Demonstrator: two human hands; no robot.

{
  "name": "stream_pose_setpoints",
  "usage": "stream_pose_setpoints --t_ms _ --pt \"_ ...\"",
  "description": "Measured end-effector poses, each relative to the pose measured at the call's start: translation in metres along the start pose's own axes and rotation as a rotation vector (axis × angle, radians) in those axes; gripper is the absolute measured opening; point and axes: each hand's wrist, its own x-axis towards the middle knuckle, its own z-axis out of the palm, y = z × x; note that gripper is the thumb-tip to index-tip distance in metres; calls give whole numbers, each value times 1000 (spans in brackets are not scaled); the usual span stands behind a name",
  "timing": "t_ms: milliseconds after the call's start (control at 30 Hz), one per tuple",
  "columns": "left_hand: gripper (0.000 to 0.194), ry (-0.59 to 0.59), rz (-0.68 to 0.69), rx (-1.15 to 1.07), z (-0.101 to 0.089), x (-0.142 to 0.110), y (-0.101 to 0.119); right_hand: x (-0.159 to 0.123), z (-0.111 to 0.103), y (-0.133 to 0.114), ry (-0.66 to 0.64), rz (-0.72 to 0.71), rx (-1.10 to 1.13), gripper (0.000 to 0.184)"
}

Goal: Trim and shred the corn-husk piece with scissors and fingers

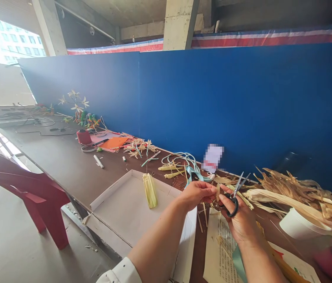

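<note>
Husk piece [218,192] roughly upright, pinched between fingertips of left hand [197,193] and right hand [242,222]; right also grips scissors [236,193], parted blades pointing away from person.

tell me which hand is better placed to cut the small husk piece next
Right, most likely: the scissors sit in the right hand, blades open, though pointing away from the small husk piece. The left hand has no tool and its fingertips meet at the piece, so it could steady it.
</note>
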Motion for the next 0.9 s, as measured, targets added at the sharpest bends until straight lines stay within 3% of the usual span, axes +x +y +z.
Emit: stream_pose_setpoints --t_ms 133,300,400,633,900 --pt "41 -90 -41 -72 -1 -2 -1 -1 1 -4 -73 67 314 38" --pt "43 -246 -56 -110 -1 -7 -1 -3 0 -7 -169 78 394 25" --pt "39 -241 -64 -132 1 -8 0 -5 0 -9 -196 114 444 14" --pt "49 -243 -71 -145 3 -8 1 -3 -1 -5 -198 153 532 13" --pt "42 -221 -43 -145 5 -9 1 -5 -1 -8 -229 104 447 25"
